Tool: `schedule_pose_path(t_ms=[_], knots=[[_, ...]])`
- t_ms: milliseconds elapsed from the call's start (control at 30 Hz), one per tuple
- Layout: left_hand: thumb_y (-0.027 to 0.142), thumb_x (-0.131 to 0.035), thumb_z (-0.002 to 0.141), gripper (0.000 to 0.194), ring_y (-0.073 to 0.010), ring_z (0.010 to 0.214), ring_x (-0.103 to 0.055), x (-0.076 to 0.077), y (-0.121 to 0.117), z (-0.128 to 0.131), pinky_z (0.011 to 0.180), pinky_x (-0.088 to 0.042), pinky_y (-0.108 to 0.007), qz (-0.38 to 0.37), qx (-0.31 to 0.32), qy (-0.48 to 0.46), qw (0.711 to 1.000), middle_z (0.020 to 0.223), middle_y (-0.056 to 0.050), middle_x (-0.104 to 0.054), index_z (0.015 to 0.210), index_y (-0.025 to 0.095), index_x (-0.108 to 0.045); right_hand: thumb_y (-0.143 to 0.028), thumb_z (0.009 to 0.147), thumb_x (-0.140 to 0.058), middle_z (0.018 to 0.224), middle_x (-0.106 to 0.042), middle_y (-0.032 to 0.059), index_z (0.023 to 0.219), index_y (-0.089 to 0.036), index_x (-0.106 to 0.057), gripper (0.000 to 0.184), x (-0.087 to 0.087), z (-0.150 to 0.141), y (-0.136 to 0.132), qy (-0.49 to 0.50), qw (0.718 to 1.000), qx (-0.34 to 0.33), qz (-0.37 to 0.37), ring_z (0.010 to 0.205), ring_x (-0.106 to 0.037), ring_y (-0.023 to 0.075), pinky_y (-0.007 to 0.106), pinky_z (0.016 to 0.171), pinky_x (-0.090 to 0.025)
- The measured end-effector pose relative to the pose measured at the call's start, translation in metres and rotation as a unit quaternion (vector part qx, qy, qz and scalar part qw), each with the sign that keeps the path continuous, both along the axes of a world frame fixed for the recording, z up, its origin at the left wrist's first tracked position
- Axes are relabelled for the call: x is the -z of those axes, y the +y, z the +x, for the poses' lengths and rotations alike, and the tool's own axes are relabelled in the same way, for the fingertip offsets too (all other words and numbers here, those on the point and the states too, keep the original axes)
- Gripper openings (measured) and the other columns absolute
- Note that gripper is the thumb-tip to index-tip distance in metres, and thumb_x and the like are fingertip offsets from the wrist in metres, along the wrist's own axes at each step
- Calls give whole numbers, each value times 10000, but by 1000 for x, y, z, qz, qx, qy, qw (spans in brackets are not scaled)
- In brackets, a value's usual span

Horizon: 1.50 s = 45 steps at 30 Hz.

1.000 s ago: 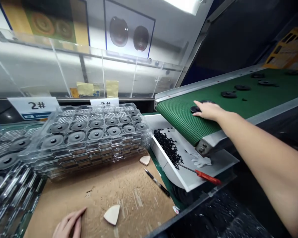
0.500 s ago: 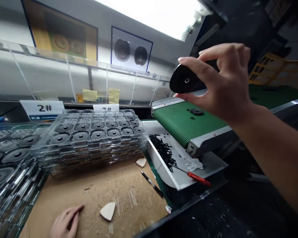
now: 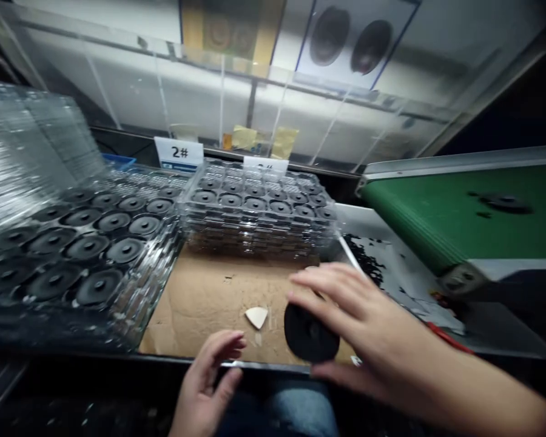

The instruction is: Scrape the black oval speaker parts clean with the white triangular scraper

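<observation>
**Backdrop:** clear acrylic guard (image 3: 218,91) along far side of worktop, yellow sticky notes (image 3: 259,141) behind it, posters of round parts (image 3: 350,42) above.

**Worktop:** brown cardboard top (image 3: 209,303), scuffed, runs between tray stacks & near edge.

**Conveyor:** green belt (image 3: 464,212) at right, one blk part (image 3: 505,203) lying on it, too blurred to tell more.

**Chute:** pale metal chute (image 3: 391,273) under belt end, heap of small blk bits (image 3: 364,261) in it, red-handled screwdriver (image 3: 446,337) partly hidden behind R hand.

**Trays, left:** clear plastic trays (image 3: 155,267) stacked, top one full of blk discs (image 3: 91,249) in rows; taller clear tray stack (image 3: 27,152) leans behind them, at far left.

**Trays, middle:** 2nd stack of clear trays (image 3: 259,240) just right of those, also loaded w/ discs.

**Label:** white "2#" card (image 3: 179,152) stands behind stacks.

**Held part:** blk disc (image 3: 312,332), round, centre hole, held low over worktop near front edge.

**R hand:** R hand (image 3: 368,321) has hold of blk disc, fingers over top edge, thumb under it.

**L hand:** L hand (image 3: 207,379) open, fingers loosely spread, holding nothing, just past worktop front edge, nearest cream wedge.

**Small bit:** cream wedge (image 3: 257,317) lies flat on cardboard, between both hands.
</observation>
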State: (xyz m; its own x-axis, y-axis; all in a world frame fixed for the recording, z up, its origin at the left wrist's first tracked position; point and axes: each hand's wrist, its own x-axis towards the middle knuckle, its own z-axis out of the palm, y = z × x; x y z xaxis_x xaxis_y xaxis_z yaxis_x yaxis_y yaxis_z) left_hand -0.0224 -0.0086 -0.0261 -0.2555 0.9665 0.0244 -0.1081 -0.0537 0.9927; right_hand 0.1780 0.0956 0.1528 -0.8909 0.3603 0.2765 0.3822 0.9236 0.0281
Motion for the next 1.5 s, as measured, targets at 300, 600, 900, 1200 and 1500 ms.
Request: schedule_pose_path(t_ms=[300, 600, 900, 1200, 1500], knots=[[357, -847, 452, 747, -257, 1161, -534, 10, -32, 27, 952, -412, -341, -147, 137, -333, 921, 1248, -69, -589, 1145, 363, -569, -486, 672, -731, 1302, -492, 89, 1285, -333, -428, 701, 146, -17, -66, 206, 851, 89, -474, 1194, -491, 280, 375, 962, -458], [426, -815, 491, 705, -258, 1101, -571, 18, -17, 11, 905, -428, -334, -244, 115, -399, 877, 1133, -79, -638, 1137, 299, -564, -578, 723, -636, 1386, -381, 130, 1373, -276, -324, 782, 191, -30, -82, 229, 833, 143, -483, 1260, -406, 317, 427, 998, -412], [325, -721, 688, 491, -297, 1155, -548, 3, 21, -15, 990, -406, -433, -217, -6, -464, 859, 1258, -60, -580, 1149, 308, -553, -368, 873, -478, 1274, -417, 155, 1167, -203, -565, 348, 252, -37, 4, 205, 863, 334, -319, 1116, -494, 313, 504, 899, -434], [275, -757, 651, 561, -275, 1124, -574, 7, 45, -15, 910, -465, -313, -211, 15, -453, 866, 1243, -92, -610, 1175, 271, -558, -253, 882, -494, 871, -659, 47, 1044, -211, -616, 207, 218, -43, 7, 224, 856, 268, -381, 724, -585, 175, 296, 638, -454], [202, -747, 661, 451, -189, 1001, -632, 5, 65, 3, 889, -478, -248, -260, 68, -439, 858, 1086, -71, -690, 1098, 224, -637, -61, 846, -460, 926, -649, 51, 1097, -146, -548, 279, 141, -65, 1, 315, 870, 130, -355, 798, -564, 157, 297, 723, -412]])
